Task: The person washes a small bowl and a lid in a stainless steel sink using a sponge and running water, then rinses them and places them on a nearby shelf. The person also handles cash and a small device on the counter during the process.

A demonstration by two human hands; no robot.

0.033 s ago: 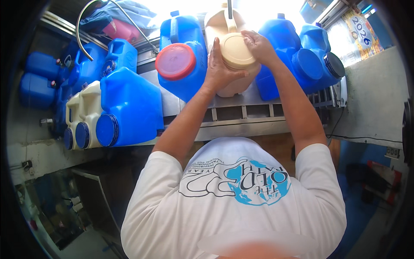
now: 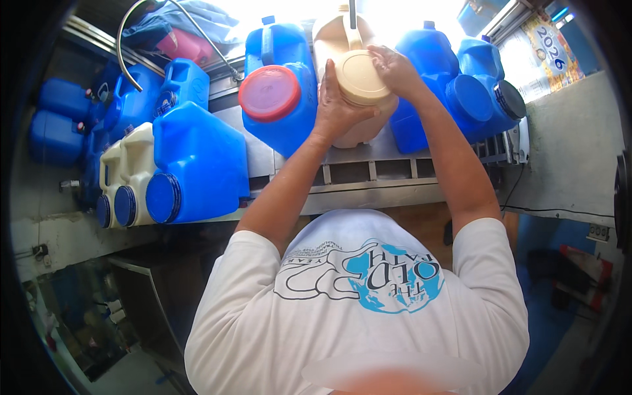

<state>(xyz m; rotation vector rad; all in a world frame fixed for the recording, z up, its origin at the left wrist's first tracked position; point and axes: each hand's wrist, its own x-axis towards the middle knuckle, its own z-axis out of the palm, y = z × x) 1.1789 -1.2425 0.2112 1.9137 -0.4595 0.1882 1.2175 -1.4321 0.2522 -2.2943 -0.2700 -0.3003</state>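
A cream plastic water jug (image 2: 356, 133) stands on the metal counter in front of me, with a wide round cream lid (image 2: 363, 74) facing me. My left hand (image 2: 337, 110) is wrapped round the lid's left and lower side, thumb stretched along its lower edge. On the upper right of the same lid, my right hand (image 2: 397, 71) grips the rim with bent fingers. To the left stands a blue jug (image 2: 303, 128) with a red-rimmed lid (image 2: 268, 93). Close to the right are blue jugs with a blue lid (image 2: 469, 97) and a dark lid (image 2: 509, 99).
Several blue and cream jugs crowd the left side, a large blue one (image 2: 204, 158) nearest. A curved metal spout (image 2: 120, 49) arches above them. The slatted metal counter (image 2: 388, 172) runs before me. A cable (image 2: 559, 212) hangs along the right wall.
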